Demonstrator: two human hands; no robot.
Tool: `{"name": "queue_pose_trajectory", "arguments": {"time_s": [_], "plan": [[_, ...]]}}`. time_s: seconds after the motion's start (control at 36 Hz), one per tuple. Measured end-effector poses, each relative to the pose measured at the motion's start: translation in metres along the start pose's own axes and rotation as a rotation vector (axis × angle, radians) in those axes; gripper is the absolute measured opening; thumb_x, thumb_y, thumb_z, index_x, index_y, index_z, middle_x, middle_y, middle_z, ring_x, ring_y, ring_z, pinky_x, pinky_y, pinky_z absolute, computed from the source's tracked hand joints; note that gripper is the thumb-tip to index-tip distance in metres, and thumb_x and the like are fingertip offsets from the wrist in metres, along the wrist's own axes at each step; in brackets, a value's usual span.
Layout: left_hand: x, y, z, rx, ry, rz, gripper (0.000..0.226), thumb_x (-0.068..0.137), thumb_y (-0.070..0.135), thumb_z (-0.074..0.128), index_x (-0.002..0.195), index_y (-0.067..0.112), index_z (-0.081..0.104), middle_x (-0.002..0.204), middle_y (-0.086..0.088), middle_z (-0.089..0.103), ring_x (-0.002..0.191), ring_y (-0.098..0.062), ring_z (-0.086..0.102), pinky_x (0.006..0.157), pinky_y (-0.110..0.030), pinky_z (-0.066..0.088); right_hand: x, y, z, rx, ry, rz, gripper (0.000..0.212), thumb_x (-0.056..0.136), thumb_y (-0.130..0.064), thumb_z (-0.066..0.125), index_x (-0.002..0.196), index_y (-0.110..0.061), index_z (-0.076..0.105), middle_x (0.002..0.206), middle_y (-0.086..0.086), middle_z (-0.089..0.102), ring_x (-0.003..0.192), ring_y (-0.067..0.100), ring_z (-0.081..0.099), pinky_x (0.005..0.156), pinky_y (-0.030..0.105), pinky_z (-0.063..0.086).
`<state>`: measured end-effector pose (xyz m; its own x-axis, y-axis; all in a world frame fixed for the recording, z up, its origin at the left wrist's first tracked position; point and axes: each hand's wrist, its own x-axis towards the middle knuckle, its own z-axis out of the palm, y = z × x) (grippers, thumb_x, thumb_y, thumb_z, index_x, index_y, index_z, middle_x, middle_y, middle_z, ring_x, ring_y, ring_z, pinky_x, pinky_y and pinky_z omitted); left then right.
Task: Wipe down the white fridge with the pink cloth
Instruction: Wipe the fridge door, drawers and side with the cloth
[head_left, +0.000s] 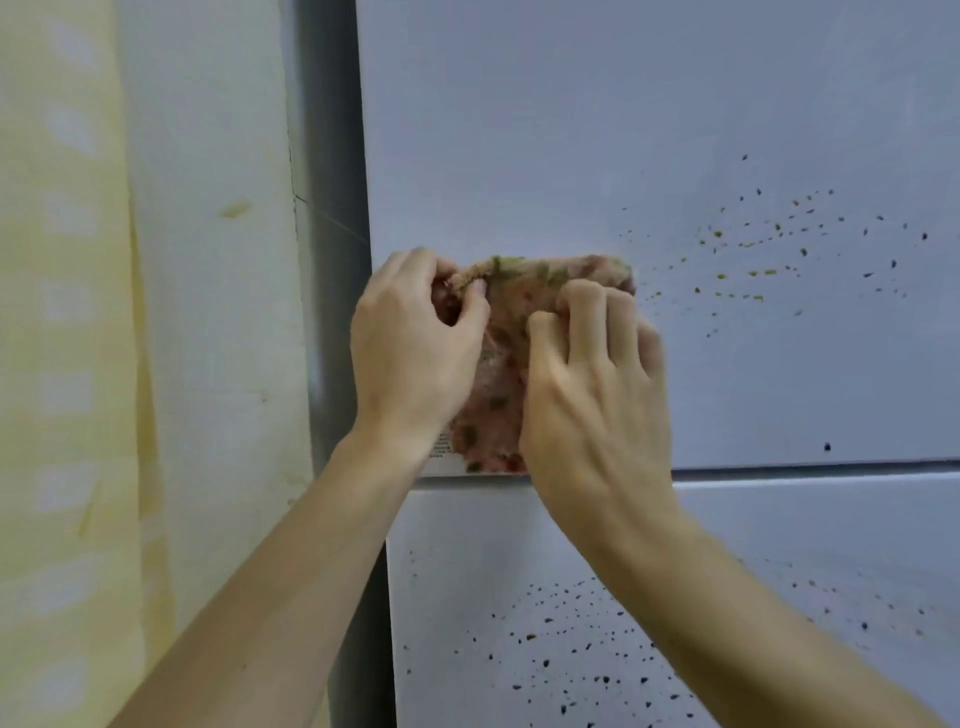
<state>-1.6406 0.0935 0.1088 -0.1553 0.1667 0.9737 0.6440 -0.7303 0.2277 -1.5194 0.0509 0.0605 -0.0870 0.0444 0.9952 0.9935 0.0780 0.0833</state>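
The white fridge (571, 130) fills the right of the view, its upper door meeting a lower door (831, 525) at a horizontal gap. The pink cloth (501, 364), stained green and brown, lies flat against the upper door near its lower left corner. My left hand (410, 353) pinches the cloth's upper left edge. My right hand (592, 384) grips its right side with bent fingers, slightly blurred. Dark and yellow-green specks dot the upper door to the right of the cloth and spread over the lower door.
A grey strip (332, 260) runs down the fridge's left side. Left of it is a pale yellowish wall (208, 260) with a few stains. A small printed label (441, 447) peeks out at the upper door's bottom left corner.
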Motion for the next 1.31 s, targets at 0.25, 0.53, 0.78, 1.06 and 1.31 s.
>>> {"name": "queue_pose_trajectory", "arguments": {"time_s": [0.25,0.53,0.78,1.06,1.31], "plan": [[0.012,-0.008,0.000,-0.099,-0.088,-0.062,0.016,0.093,0.027,0.074,0.086,0.017,0.063,0.077,0.006,0.062,0.074,-0.017,0.060,0.072,-0.040,0.055,0.018,-0.003,-0.015,0.069,-0.129,0.140,0.011,0.103,-0.017,0.052,0.103,-0.012,0.062,0.080,0.002,0.063,0.061,0.028,0.052,0.048,0.027,0.022],[0.011,-0.007,0.000,-0.090,-0.088,-0.069,0.013,0.094,0.024,0.074,0.089,0.017,0.064,0.076,0.006,0.059,0.074,-0.017,0.057,0.071,-0.038,0.053,0.041,0.013,-0.009,0.060,-0.124,0.249,0.014,0.102,-0.015,0.058,0.104,-0.015,0.044,0.072,0.002,0.056,0.058,0.028,0.047,0.052,0.036,0.022],[0.003,-0.012,0.000,-0.102,-0.020,0.060,0.018,0.094,0.027,0.075,0.104,0.017,0.064,0.084,0.010,0.057,0.083,-0.014,0.057,0.079,-0.038,0.055,0.005,-0.003,0.044,0.313,0.136,0.150,0.039,0.100,-0.021,0.062,0.134,-0.002,0.061,0.140,0.017,0.055,0.128,0.035,0.051,0.113,0.045,0.039],[-0.013,-0.055,0.010,0.157,0.000,0.291,0.050,0.114,0.036,0.026,0.156,0.024,0.049,0.170,-0.005,0.030,0.160,-0.023,0.019,0.130,-0.042,0.019,-0.012,0.010,0.052,0.094,0.010,-0.003,0.077,0.102,-0.067,0.046,0.165,-0.026,0.029,0.174,0.018,0.014,0.163,0.033,0.008,0.131,0.056,0.008],[-0.016,-0.053,0.010,0.184,0.007,0.285,0.053,0.112,0.039,0.026,0.158,0.022,0.045,0.171,-0.006,0.029,0.161,-0.025,0.019,0.128,-0.053,0.019,0.044,0.033,0.058,0.002,0.145,-0.026,0.069,0.105,-0.063,0.040,0.164,-0.028,0.034,0.172,0.016,0.022,0.161,0.037,0.016,0.131,0.056,0.012]]}}
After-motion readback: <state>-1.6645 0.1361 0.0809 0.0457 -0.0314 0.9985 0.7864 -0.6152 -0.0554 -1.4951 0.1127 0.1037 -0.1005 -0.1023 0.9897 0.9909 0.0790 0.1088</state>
